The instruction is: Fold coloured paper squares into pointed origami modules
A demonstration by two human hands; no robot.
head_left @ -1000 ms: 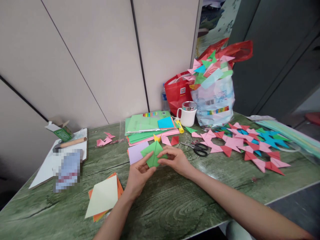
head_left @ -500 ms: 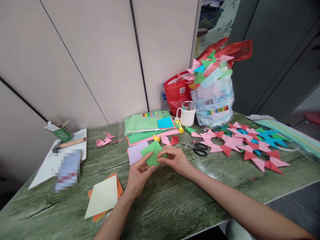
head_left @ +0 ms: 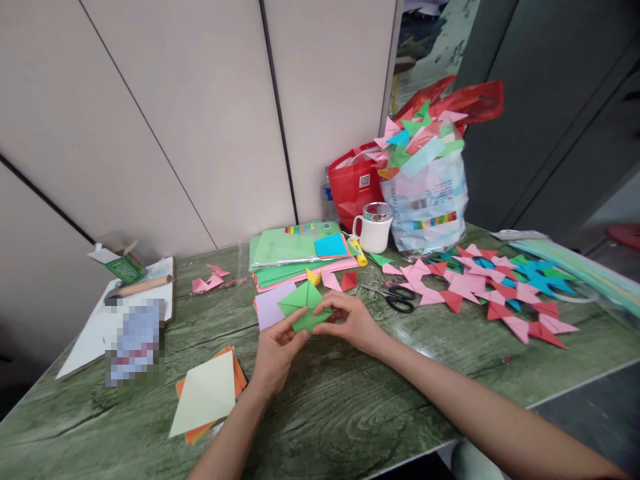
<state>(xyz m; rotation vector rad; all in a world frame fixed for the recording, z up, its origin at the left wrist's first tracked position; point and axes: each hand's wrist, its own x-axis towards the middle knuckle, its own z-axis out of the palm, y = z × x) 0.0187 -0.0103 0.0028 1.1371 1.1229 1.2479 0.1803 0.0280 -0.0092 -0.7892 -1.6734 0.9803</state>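
Note:
Between my two hands is a green square of paper [head_left: 301, 300] with crease or flap lines across it, raised above the table and turned so a corner points away from me. My left hand [head_left: 278, 353] pinches its lower left part between thumb and fingers. On the other side, my right hand [head_left: 353, 321] grips the right edge, thumb below and fingers above. Just behind the paper lie a purple sheet [head_left: 270, 303], a small yellow folded piece [head_left: 313, 277] and a red folded piece [head_left: 349, 281].
Black-handled scissors [head_left: 400, 298] lie right of my hands, near pink and red folded paper stars [head_left: 465, 283]. Behind stand a white mug [head_left: 376, 230] and a stuffed plastic bag [head_left: 427, 200]. Cream and orange sheets [head_left: 207, 393] lie at left; a hammer [head_left: 140, 288] rests on a white board.
The green paper has tilted and looks flatter and wider, its lower part shifting between my fingers. My right fingers have moved slightly over its right edge.

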